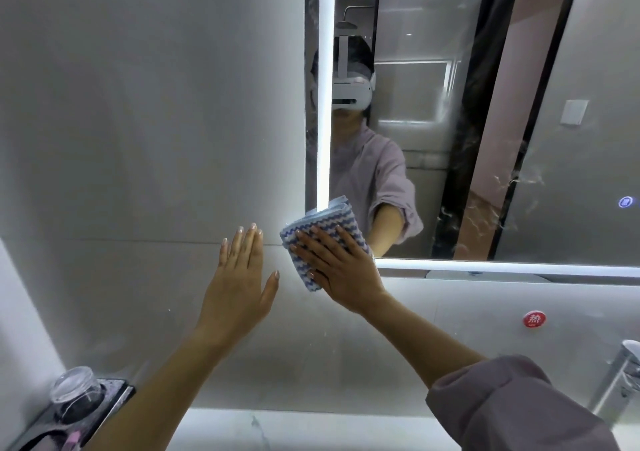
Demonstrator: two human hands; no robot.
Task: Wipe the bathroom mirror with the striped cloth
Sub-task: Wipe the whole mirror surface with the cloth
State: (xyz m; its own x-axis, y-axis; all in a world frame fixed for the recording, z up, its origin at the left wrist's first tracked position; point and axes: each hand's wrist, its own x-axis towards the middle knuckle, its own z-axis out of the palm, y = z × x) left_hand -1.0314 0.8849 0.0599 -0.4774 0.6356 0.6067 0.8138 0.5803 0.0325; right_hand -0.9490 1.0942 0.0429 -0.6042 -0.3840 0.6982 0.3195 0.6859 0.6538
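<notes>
Right sleeve [512,409]: dusty mauve fabric, rolled back in thick cuff. Nails of left hand [239,277], right hand [343,270] pale, longish. Reflection: white headset [351,94], same mauve shirt [370,170].

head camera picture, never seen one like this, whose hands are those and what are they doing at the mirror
The camera is worn on the person's head and looks forward and down. The mirror reflects the wearer and the headset. The wearer's own right hand presses a folded striped cloth flat against the mirror's lower left corner, fingers straight. The left hand lies open on the wall tile beside it, holding nothing. Smears show on the mirror. At lower left sits an upturned glass cup; a faucet is at the right edge.
</notes>
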